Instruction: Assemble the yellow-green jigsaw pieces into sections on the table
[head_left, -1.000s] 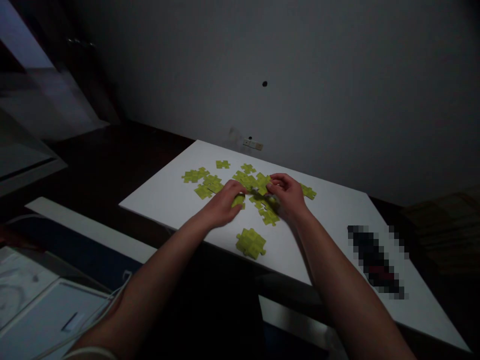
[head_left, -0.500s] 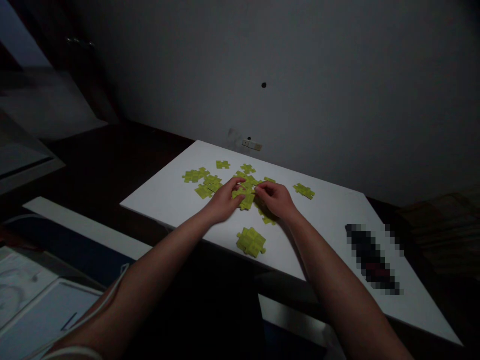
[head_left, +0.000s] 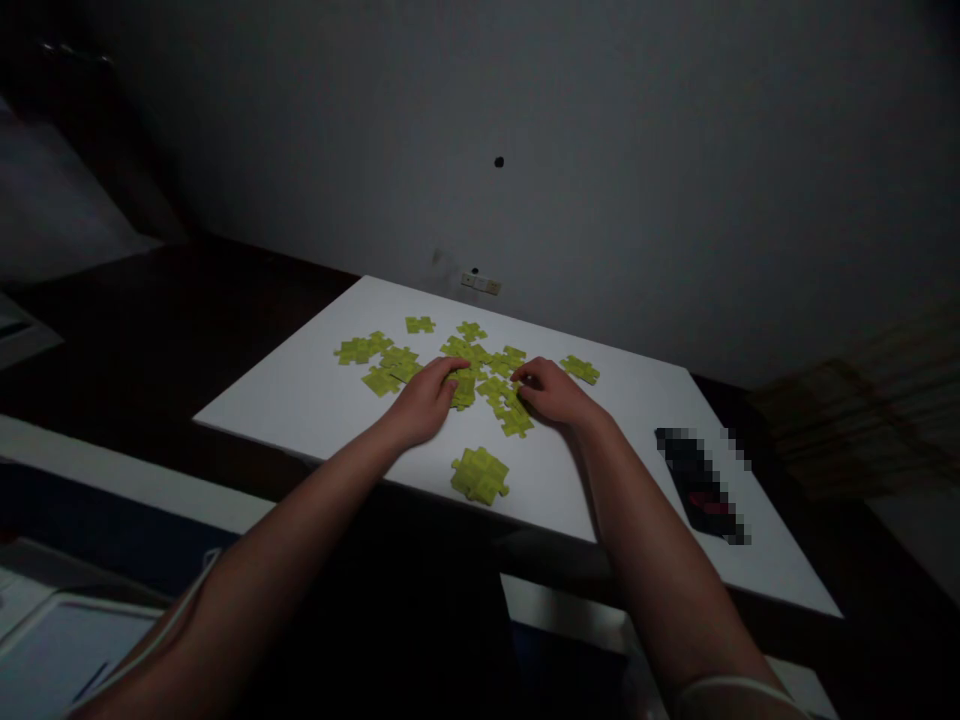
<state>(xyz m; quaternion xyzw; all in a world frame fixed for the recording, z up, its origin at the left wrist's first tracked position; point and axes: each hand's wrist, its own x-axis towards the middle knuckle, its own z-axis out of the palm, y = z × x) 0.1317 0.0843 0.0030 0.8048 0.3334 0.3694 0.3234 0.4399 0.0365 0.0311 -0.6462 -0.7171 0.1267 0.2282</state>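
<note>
Yellow-green jigsaw puzzle pieces lie scattered on a white board (head_left: pixel 292 400). My left hand (head_left: pixel 425 400) rests flat with its fingertips on a small stack of pieces (head_left: pixel 463 390) in the middle. My right hand (head_left: pixel 551 392) lies a little to the right, its fingers touching the pieces (head_left: pixel 499 390) beside it. Neither hand visibly holds a piece. Nearer me, a joined block of pieces (head_left: pixel 480 475) sits below both hands. One loose piece (head_left: pixel 580 370) lies off to the right, and a loose group (head_left: pixel 379 365) spreads to the left.
A pixelated dark object (head_left: pixel 701 485) lies on the board's right side. Behind the board stands a grey wall with a small wall plate (head_left: pixel 480 283). The board rests on a dark table, and a pale sheet (head_left: pixel 67 650) lies at lower left.
My hands have drawn apart and lowered onto the pieces. The central pieces are more spread out. The whole view has shifted slightly left.
</note>
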